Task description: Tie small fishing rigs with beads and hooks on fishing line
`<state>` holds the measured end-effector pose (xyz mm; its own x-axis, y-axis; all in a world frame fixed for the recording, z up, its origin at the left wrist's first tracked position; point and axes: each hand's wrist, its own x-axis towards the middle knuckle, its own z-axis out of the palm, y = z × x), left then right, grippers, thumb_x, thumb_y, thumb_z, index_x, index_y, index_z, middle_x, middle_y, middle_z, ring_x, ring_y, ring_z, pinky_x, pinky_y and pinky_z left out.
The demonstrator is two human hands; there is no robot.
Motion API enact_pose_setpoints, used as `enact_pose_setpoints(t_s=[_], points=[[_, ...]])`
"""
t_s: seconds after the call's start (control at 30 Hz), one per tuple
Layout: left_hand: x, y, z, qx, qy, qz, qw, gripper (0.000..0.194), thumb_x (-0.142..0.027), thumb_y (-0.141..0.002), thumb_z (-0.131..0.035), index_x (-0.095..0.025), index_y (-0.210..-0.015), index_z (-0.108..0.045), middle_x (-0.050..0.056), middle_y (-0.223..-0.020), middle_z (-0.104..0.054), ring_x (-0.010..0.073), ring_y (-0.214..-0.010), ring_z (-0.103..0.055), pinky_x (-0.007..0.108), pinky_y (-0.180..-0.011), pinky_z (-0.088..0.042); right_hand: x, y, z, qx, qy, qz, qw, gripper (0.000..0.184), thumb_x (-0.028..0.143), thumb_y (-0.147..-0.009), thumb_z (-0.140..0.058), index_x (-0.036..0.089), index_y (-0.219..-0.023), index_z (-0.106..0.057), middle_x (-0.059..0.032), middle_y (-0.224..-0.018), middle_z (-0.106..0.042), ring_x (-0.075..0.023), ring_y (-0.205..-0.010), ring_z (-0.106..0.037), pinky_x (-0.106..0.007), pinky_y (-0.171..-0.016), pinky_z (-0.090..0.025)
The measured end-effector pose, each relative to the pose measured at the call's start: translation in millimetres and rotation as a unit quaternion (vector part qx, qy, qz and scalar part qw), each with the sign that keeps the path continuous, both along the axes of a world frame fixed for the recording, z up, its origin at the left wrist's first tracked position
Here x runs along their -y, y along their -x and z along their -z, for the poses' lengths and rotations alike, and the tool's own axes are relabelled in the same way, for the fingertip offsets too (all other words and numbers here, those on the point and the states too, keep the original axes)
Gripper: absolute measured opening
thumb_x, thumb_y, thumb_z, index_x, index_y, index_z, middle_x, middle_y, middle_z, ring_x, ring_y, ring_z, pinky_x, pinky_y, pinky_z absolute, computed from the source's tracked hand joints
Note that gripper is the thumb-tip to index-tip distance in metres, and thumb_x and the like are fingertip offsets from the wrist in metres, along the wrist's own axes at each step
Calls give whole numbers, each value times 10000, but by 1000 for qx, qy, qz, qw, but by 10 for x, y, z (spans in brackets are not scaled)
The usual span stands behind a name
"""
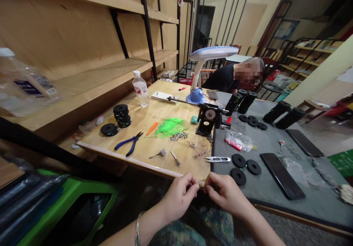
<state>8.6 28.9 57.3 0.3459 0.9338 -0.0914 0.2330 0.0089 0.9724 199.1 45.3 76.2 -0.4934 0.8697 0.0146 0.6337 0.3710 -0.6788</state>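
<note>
My left hand (180, 195) and my right hand (226, 193) meet at the table's front edge, thumbs and fingertips pinched close together. Whatever lies between them is too small to make out. Just beyond my fingers are silver thread snips (217, 159) and several black foam discs (238, 176). Two small bundles of thin wire-like pieces (175, 158) lie on the wood. Behind those are a pile of bright green strands (171, 127), mixed coloured beads (179, 136), an orange tapered piece (152, 128) and blue-handled pliers (129, 143), which lie with their jaws apart.
A black hand-cranked winder (209, 118) stands mid-table before a blue-white lamp (196, 96). A water bottle (141, 89) and stacked black discs (121, 115) stand left. Phones (281, 176) lie on the grey mat (275, 139). Another person (223, 77) sits across. Shelves (110, 80) flank the left.
</note>
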Motion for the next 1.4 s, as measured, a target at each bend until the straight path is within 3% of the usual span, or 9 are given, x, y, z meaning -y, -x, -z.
enact_pose_setpoints(t_s=[0.23, 0.43, 0.57, 0.7, 0.9, 1.1, 1.23, 1.4], points=[[-17, 4, -2, 11, 5, 0, 1000, 180, -296, -875, -470, -175, -751, -515, -7, -651, -544, 137, -608, -489, 240, -583, -362, 5, -70, 8, 26, -19, 11, 999, 129, 146, -798, -488, 215, -689, -497, 34, -596, -558, -131, -543, -530, -215, -533, -341], [-22, 11, -15, 7, 11, -4, 1000, 183, -305, -873, -475, -174, -750, -510, -7, -645, -541, 139, -606, -488, 244, -583, -363, -17, -98, 15, 33, -21, 13, 999, 138, 146, -815, -501, 205, -696, -537, 23, -604, -589, -138, -550, -550, -228, -535, -353], [-26, 14, -14, 10, 8, -1, 1000, 178, -304, -880, -475, -172, -768, -519, -6, -656, -549, 140, -620, -496, 242, -586, -362, -9, -96, -19, 8, -23, -3, 1000, 138, 146, -845, -516, 204, -867, -639, -32, -785, -684, -177, -724, -628, -255, -650, -432], [-18, 11, 5, 10, 3, -3, 1000, 174, -304, -879, -482, -169, -778, -528, -9, -656, -546, 137, -615, -495, 242, -587, -364, 10, -37, -53, -41, -44, -30, 998, 268, 96, -809, -558, 228, -1028, -638, -51, -945, -693, -201, -903, -619, -281, -773, -459], [-11, 11, 21, 14, 10, -5, 1000, 190, -312, -885, -475, -171, -765, -518, -5, -657, -546, 141, -624, -502, 243, -588, -366, -3, 17, 26, -33, -30, -4, 999, 171, 90, -781, -599, 224, -884, -623, -27, -842, -678, -191, -805, -624, -271, -705, -464], [14, 33, 5, 15, 12, -3, 1000, 181, -306, -884, -479, -174, -765, -515, -3, -659, -553, 138, -624, -503, 238, -584, -364, -25, -59, 55, -24, -32, 40, 998, 144, 130, -797, -585, 217, -912, -590, -37, -879, -670, -202, -818, -620, -290, -712, -469], [14, 23, 7, 12, 16, -4, 1000, 183, -308, -882, -481, -174, -764, -517, -5, -650, -548, 135, -615, -501, 233, -573, -359, 23, -18, 2, -54, -41, 12, 998, 238, 78, -772, -559, 216, -963, -596, -40, -912, -664, -194, -840, -612, -286, -734, -473], [1, 14, 13, 9, 7, -6, 1000, 182, -307, -884, -483, -171, -770, -527, -5, -660, -550, 129, -608, -493, 229, -571, -358, 48, 68, -8, -69, -71, -18, 995, 187, 66, -778, -544, 227, -850, -605, -30, -846, -661, -190, -827, -605, -292, -737, -479]])
